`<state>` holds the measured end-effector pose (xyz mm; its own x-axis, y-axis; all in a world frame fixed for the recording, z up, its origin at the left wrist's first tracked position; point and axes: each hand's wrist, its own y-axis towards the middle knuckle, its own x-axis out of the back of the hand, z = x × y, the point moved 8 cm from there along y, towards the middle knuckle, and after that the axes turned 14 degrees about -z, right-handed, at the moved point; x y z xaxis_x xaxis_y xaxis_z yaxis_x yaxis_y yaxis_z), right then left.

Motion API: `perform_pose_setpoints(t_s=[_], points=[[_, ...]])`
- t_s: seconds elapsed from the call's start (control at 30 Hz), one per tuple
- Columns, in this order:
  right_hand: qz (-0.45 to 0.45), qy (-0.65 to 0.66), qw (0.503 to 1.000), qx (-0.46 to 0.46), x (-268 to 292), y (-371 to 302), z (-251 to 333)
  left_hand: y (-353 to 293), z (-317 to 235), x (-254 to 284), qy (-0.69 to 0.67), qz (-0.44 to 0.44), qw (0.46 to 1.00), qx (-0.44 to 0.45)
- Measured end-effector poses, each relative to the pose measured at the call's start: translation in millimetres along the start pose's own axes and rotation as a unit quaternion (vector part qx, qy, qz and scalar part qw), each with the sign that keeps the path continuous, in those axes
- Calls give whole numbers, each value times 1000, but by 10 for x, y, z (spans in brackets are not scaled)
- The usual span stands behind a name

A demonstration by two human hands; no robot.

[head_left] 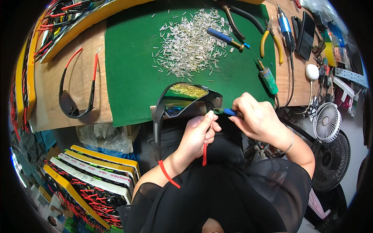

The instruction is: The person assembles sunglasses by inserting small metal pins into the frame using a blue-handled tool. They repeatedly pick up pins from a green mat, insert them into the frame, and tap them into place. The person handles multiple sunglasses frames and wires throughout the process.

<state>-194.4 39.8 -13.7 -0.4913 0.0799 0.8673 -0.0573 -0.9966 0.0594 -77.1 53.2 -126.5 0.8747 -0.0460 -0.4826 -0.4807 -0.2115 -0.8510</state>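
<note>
Black-framed sunglasses [187,91] rest gripped in our left hand [200,134]. Our right hand [255,118] pinches a blue-handled screwdriver [230,112] beside them.

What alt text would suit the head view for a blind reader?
A person's left-hand grip holds black-framed sunglasses with red temple tips; the right-hand grip holds what looks like a blue-handled screwdriver at the frame. Beyond, small silvery rods lie heaped on a green mat.
</note>
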Motion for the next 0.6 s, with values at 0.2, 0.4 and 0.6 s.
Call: perform_pose_setpoints(t_s=[0.2,0.4,0.6], points=[[16,-47,999,3,-88,-80,-77,-16,-4,4,10,-7,1000,3],[-35,39,999,-10,34,12,-41,-1,7,12,12,-7,1000,0],[-2,-2,1000,6,15,-8,-29,1,-4,9,13,-3,1000,-1]])
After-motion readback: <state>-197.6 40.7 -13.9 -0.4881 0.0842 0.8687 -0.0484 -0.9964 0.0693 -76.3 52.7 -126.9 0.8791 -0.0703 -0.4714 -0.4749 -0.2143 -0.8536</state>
